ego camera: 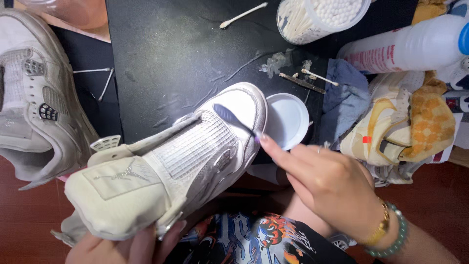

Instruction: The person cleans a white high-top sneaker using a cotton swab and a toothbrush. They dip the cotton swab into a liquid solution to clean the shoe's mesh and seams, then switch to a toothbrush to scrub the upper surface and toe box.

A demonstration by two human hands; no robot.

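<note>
Above the lap, off the black tabletop (171, 49) edge: pale grey high-top sneaker (171, 166), toe pointing away, held from beneath at the heel by left hand (127, 247), grip clamped on it. Right hand (332, 188), grip pinched together on a dark-bristled brush (232, 120), bristles touching the mesh panel near the toe. Just beside the toe: small white dish (288, 120). Behind: tub of cotton swabs (317, 17), white bottle (405, 44), blue cloth (344, 95). Far left: second grey sneaker (34, 98).
</note>
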